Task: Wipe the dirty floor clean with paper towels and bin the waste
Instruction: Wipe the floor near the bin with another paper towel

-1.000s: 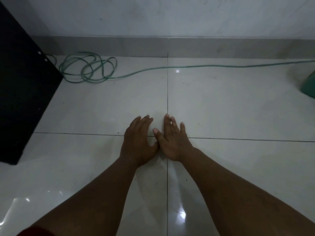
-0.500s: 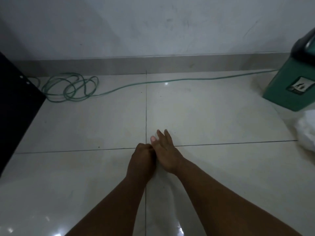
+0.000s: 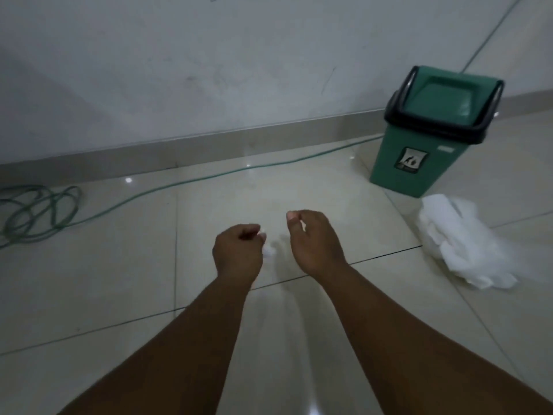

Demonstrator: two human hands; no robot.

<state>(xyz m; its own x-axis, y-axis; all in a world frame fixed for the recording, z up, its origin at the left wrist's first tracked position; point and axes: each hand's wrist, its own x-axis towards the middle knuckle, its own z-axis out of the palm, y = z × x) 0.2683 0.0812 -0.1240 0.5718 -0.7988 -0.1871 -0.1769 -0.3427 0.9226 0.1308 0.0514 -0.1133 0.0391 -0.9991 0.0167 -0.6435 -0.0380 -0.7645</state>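
My left hand (image 3: 238, 253) hovers over the pale tiled floor (image 3: 119, 280) as a loose fist, with a small white scrap of paper (image 3: 268, 250) showing at its fingertips. My right hand (image 3: 314, 244) hangs beside it, a short gap apart, fingers curled and thumb up, nothing visible in it. A crumpled heap of white paper towels (image 3: 460, 244) lies on the floor to the right of my right hand. Behind the heap stands a green bin (image 3: 419, 163) with a black rim and a green swing lid, close to the wall.
A green cable (image 3: 39, 211) lies coiled at the far left and runs along the skirting board (image 3: 209, 145) toward the bin. The white wall rises behind it. Dark grout lines cross the glossy tiles.
Both hands have lifted off the floor and drawn apart; the left has curled into a fist with a white scrap. The view swung right, bringing the bin and towel heap fully into sight.
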